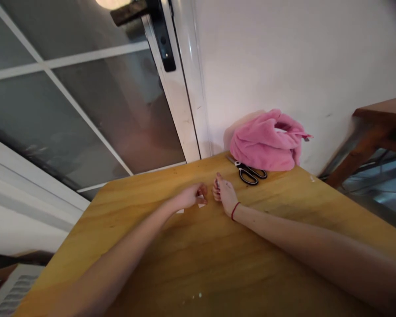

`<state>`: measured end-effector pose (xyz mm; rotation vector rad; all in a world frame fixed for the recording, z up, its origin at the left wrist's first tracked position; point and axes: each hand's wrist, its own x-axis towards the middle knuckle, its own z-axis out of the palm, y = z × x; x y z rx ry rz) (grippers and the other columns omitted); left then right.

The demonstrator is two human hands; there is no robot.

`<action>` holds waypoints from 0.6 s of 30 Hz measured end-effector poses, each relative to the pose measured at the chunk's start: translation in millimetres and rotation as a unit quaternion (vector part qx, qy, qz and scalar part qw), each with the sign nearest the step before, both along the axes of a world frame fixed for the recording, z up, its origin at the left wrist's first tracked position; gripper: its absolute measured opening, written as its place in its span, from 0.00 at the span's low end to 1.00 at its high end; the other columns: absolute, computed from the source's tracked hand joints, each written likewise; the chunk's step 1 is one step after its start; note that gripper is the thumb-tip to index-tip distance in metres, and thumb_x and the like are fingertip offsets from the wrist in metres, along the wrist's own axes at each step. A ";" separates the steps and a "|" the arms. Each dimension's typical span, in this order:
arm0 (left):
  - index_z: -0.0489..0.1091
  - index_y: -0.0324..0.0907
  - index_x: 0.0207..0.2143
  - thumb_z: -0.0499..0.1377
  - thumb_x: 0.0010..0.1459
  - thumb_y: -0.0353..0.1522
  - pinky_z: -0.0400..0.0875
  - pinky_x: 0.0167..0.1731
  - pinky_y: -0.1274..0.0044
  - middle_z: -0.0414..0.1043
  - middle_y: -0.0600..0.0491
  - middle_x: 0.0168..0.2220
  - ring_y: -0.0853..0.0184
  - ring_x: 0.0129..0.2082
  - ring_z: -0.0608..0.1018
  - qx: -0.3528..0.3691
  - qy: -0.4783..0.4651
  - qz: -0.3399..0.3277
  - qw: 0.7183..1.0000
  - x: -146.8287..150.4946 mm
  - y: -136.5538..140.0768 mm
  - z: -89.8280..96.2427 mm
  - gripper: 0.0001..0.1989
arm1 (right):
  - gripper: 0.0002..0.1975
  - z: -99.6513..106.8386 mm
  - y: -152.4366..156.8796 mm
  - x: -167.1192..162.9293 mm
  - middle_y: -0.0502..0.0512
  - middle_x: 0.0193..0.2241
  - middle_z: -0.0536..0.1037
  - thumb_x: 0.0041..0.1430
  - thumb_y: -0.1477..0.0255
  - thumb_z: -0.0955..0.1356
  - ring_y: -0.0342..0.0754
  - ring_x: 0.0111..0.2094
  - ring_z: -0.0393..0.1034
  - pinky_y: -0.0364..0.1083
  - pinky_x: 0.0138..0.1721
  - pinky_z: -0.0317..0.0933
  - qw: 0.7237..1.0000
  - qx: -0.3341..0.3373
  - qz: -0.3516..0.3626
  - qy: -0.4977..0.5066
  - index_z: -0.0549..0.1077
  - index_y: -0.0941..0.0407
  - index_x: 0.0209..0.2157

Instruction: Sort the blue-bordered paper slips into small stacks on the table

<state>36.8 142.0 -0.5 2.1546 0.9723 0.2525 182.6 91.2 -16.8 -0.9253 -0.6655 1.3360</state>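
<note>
Head camera view: both hands are over the middle of a wooden table [171, 264], near each other with a narrow gap between them. The left hand [194, 196] has its fingers curled down at a small white piece [202, 205], which lies or hangs just under the fingertips; blur hides whether they pinch it. Another white scrap [180, 211] shows beside the left wrist, partly covered by it. The right hand [225, 193] is turned thumb up with its fingers bent inward, and I cannot tell whether anything is inside them. A thin red bracelet [233, 210] circles the right wrist. Beyond the right hand, black-handled scissors [246, 167] lie on the table, close against a crumpled pink cloth [265, 141] at the far edge. Behind stand a white wall [267, 57] and a paned door [119, 132] with a dark handle [128, 12].
</note>
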 end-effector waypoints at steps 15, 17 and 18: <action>0.71 0.40 0.28 0.60 0.57 0.34 0.65 0.32 0.78 0.67 0.55 0.30 0.72 0.30 0.69 0.206 -0.106 0.097 0.968 -42.4 15.4 0.5 0.07 | 0.28 1.9 -2.0 1.5 0.39 0.11 0.49 0.52 0.48 0.67 0.33 0.11 0.40 0.36 0.12 0.35 1.000 -0.001 0.011 -0.017 0.54 0.55 0.17; 0.71 0.40 0.30 0.58 0.59 0.34 0.67 0.36 0.77 0.70 0.54 0.33 0.70 0.34 0.72 0.187 -0.074 0.060 0.978 -49.4 17.6 -2.7 0.07 | 0.28 2.0 -2.6 1.7 0.39 0.11 0.48 0.52 0.48 0.66 0.33 0.11 0.40 0.37 0.12 0.35 1.000 0.000 0.014 -0.023 0.54 0.55 0.17; 0.72 0.41 0.31 0.58 0.59 0.34 0.68 0.38 0.76 0.72 0.53 0.35 0.70 0.36 0.73 0.185 -0.063 0.042 0.980 -53.5 18.4 -3.8 0.07 | 0.28 2.0 -2.9 1.8 0.39 0.11 0.48 0.52 0.48 0.66 0.33 0.11 0.40 0.37 0.12 0.35 1.000 0.001 0.014 -0.027 0.54 0.55 0.17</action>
